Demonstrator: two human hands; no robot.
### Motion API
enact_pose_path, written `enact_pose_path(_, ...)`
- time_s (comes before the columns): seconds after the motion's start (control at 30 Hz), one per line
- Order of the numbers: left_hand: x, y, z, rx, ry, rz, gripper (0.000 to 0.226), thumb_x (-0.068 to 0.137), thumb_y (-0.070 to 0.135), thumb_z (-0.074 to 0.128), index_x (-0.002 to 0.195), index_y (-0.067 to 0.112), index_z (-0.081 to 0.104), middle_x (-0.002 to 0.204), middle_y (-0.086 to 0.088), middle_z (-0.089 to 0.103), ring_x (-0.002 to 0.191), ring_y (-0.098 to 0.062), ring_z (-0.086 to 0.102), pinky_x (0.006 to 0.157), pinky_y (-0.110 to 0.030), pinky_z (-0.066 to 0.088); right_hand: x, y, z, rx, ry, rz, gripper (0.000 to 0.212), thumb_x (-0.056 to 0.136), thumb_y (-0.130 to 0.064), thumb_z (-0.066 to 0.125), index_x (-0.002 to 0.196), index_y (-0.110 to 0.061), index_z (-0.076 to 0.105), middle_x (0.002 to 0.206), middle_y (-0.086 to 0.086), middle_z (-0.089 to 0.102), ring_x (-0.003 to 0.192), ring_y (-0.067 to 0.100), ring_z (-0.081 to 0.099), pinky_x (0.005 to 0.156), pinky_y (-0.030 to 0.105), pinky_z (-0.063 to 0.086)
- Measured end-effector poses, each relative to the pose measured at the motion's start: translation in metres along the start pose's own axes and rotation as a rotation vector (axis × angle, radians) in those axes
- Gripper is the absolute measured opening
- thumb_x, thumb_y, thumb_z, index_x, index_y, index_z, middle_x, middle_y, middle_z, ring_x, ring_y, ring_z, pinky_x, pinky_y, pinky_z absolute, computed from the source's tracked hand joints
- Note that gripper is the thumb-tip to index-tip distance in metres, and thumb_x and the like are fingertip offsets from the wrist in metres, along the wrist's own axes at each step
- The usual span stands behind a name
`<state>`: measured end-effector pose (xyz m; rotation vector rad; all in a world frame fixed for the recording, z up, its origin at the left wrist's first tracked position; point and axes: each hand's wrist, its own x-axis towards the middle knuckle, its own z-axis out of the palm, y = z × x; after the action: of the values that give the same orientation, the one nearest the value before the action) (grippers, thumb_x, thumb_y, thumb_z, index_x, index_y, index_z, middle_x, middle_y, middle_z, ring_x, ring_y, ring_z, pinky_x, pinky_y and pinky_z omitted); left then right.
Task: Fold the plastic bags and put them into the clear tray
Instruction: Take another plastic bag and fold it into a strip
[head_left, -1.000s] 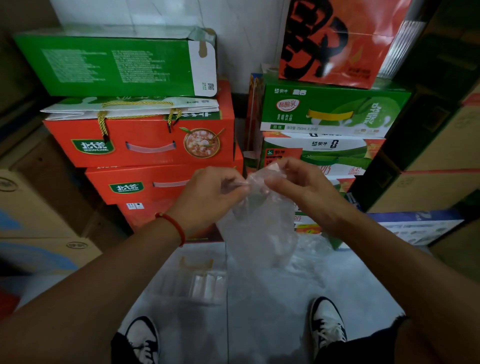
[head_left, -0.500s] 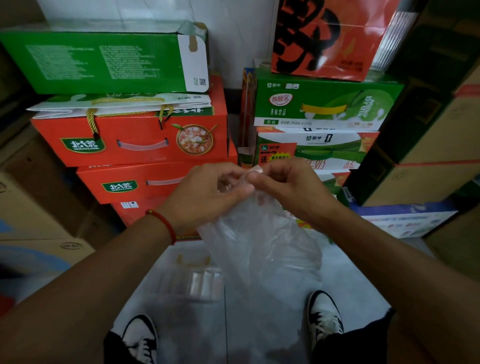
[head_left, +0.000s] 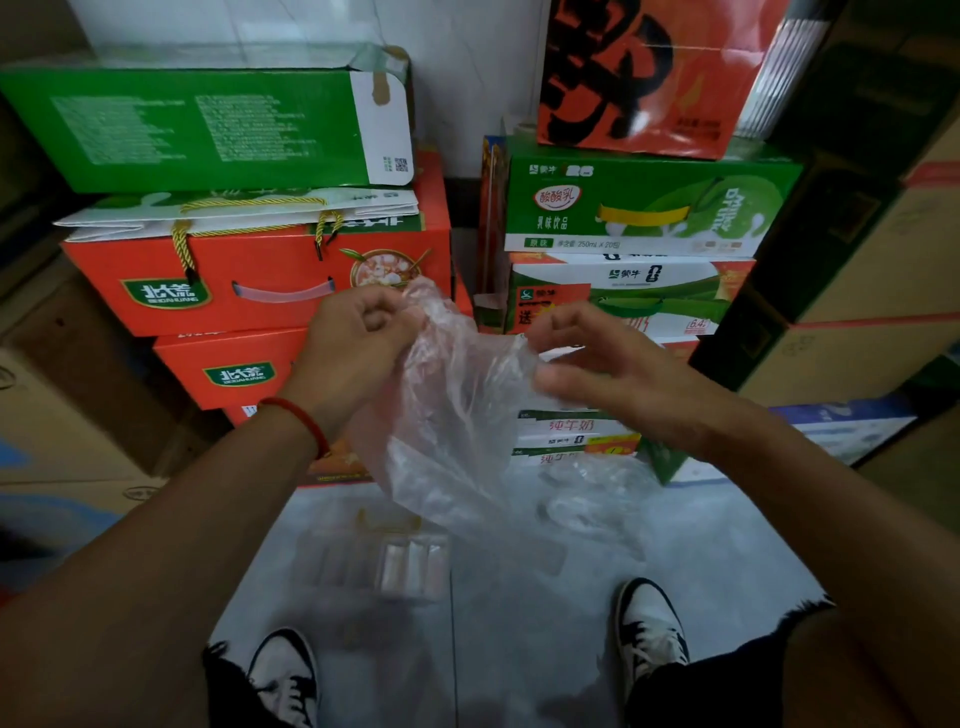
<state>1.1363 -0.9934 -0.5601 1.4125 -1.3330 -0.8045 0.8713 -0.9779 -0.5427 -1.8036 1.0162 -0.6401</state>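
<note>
While the left hand (head_left: 358, 338) pinches the clear bag's (head_left: 457, 415) top corner, the right hand (head_left: 582, 358) pinches its edge; pull it flat before folding, tray (head_left: 379, 564) on floor below

we count two hands, the left hand (head_left: 358, 338) and the right hand (head_left: 597, 364), and one clear plastic bag (head_left: 457, 415) between them. we see one clear tray (head_left: 384, 564) on the floor and two shoes, a left shoe (head_left: 283, 670) and a right shoe (head_left: 649, 623). we count two orange boxes with a green logo (head_left: 260, 291) (head_left: 228, 369) on the left, one long green box (head_left: 208, 130) above them, and one red string bracelet (head_left: 301, 421).
</note>
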Motion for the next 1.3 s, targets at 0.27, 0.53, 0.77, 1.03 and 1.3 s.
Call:
enact_pose_path(0.27,0.011,-0.010,-0.007,-0.128,0.105,-0.161,0.017,0.091,0.013,0.069,0.091,-0.004,0.068,0.080,-0.015,0.062,0.073,-0.023,0.058,0.073,-0.037,0.051,0.010,0.015,0.001,-0.123,0.113,-0.062,0.029,0.094,-0.015,0.075,0.113,-0.026,0.056,0.108,0.005,0.071,0.083,0.023,0.078,0.080,0.057,0.063)
enact_pose_path(0.53,0.011,-0.008,-0.012,-0.165,0.121,-0.164,0.007,0.087,0.011,0.068,0.086,0.004,0.070,0.081,-0.015,0.060,0.075,-0.024,0.055,0.073,-0.040,0.047,0.011,0.020,0.000,-0.248,0.026,-0.011,0.006,0.097,-0.018,0.070,0.093,-0.014,0.071,0.085,0.003,0.077,0.078,0.018,0.077,0.085,0.048,0.062)
enact_pose_path(0.77,0.019,-0.015,-0.017,-0.350,0.165,-0.244,0.018,0.095,0.027,0.070,0.080,0.018,0.070,0.077,-0.006,0.064,0.063,-0.018,0.060,0.059,-0.028,0.053,0.012,0.023,-0.005,-0.167,0.047,0.101,0.055,0.106,-0.039,0.054,0.068,-0.004,0.073,0.066,0.014,0.072,0.063,0.032,0.071,0.068,0.042,0.060)
enact_pose_path(1.03,0.032,-0.039,-0.028,-0.047,0.322,-0.069,0.026,0.101,0.031,0.059,0.077,0.024,0.058,0.067,0.005,0.055,0.052,0.000,0.048,0.056,-0.022,0.043,-0.001,0.015,-0.014,0.072,-0.030,0.086,0.045,0.101,-0.026,0.060,0.068,0.004,0.066,0.068,0.021,0.064,0.063,0.027,0.059,0.071,0.030,0.052)
enact_pose_path(1.3,0.032,-0.043,-0.019,-0.048,0.278,-0.054,0.026,0.105,0.030,0.053,0.080,0.023,0.056,0.068,0.004,0.049,0.055,-0.004,0.045,0.055,-0.022,0.040,-0.001,0.017,-0.011,0.054,0.021,0.117,0.057,0.100,-0.028,0.062,0.045,-0.018,0.059,0.053,-0.005,0.047,0.054,0.008,0.045,0.061,0.015,0.039)
